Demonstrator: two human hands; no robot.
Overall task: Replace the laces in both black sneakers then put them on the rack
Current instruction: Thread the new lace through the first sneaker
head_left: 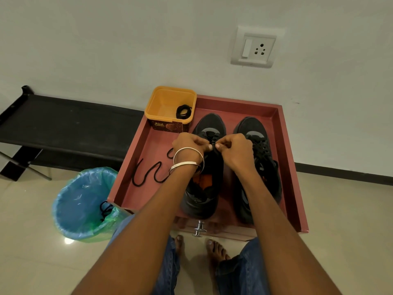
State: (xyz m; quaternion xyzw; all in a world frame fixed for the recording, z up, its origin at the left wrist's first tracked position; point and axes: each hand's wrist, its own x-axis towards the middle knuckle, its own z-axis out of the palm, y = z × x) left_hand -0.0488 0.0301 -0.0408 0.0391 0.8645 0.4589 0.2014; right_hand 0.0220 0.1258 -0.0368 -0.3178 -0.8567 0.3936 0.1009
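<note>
Both hands' pinching grip on left sneaker's lace.

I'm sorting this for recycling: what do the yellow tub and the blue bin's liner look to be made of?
The yellow tub looks like rigid moulded plastic: smooth matte walls, rounded rim, printed label. The bin liner looks like thin plastic film: translucent, crinkled and glossy.

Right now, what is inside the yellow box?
Inside the yellow box lies one coiled black lace, against its right wall. The near wall hides part of the floor of the box.
</note>
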